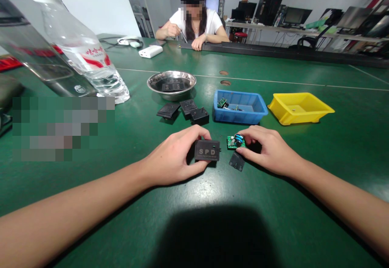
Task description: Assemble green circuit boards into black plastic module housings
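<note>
My left hand (179, 154) grips a black plastic case (207, 151) marked "SPD", thumb below and fingers above it. To its right, my right hand (269, 150) pinches a small green circuit board (232, 142) with a blue-wound coil on it. A flat black plastic piece (237, 161) lies on the table just under the board, near my right thumb. Beyond my left hand rest several black case parts (188, 110). A blue bin (240, 118) behind the hands contains some green boards.
A steel bowl (172, 94) with black parts stands behind the case parts. At the right is a yellow bin (299, 118) with a tiny piece inside. Water bottles (106, 79) stand on the left; a white power bank (150, 51) lies farther back. Another person (197, 22) sits opposite.
</note>
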### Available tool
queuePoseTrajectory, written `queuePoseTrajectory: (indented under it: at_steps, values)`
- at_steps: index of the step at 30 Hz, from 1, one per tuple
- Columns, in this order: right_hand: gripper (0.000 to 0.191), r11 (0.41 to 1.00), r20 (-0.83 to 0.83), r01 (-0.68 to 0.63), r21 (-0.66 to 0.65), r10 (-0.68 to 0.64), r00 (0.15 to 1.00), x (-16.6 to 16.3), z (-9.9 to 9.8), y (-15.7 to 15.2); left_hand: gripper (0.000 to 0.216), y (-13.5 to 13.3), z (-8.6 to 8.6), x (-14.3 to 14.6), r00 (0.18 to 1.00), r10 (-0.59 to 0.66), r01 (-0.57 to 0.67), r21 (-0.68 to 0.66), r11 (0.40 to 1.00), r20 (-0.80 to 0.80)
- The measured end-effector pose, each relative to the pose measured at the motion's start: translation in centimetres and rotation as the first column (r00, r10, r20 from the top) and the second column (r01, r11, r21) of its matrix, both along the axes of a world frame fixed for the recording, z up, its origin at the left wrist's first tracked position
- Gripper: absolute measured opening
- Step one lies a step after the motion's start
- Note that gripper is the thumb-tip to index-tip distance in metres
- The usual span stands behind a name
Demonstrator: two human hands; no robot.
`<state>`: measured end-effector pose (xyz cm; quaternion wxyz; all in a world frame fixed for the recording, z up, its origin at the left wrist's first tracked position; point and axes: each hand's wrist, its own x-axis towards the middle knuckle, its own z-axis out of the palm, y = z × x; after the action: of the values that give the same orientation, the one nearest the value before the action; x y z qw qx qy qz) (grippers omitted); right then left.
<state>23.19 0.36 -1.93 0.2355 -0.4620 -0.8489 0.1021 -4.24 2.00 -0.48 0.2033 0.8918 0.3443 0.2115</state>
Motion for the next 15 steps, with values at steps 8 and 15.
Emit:
queuePoseTrajectory:
  at_steps: [8, 15]
  values:
    - [0.022, 0.997, -0.075, 0.083, 0.001, -0.082, 0.994, 0.03, 0.01, -0.05, 0.025, 0.07, -0.07, -0.02, 1.0, -0.016, 0.016, 0.022, 1.0, 0.009]
    - [0.021, 0.997, -0.052, 0.071, 0.007, -0.071, 0.996, 0.07, -0.05, 0.01, 0.025, 0.07, -0.14, -0.03, 1.0, -0.014, 0.014, 0.0, 1.0, -0.009]
